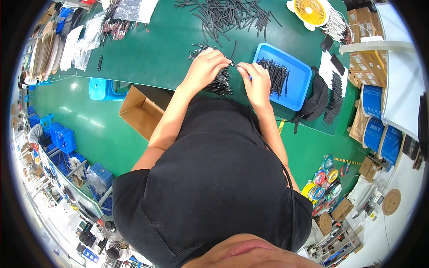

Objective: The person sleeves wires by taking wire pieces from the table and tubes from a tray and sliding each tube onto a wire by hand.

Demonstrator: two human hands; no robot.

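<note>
Above the green table (pixel 165 53), my left hand (pixel 204 71) and my right hand (pixel 257 84) meet with pinched fingertips. Between them is a thin dark piece (pixel 233 64), seemingly a short black cable; its ends are too small to make out. Beneath my left hand lies a bunch of short black cables (pixel 220 86) with light tips, partly covered by the hand. Just right of my right hand stands a blue tray (pixel 302 96), holding a heap of similar black cables (pixel 278 78). A single black tube (pixel 234 48) points away just beyond my fingertips.
Loose black tubes (pixel 232 15) are piled at the table's far side. A yellow-and-white fan (pixel 309 11) stands far right. Beside the tray are a black bag (pixel 315 100) and a row of dark pieces (pixel 333 100). Below the table edge sits an open cardboard box (pixel 138 111).
</note>
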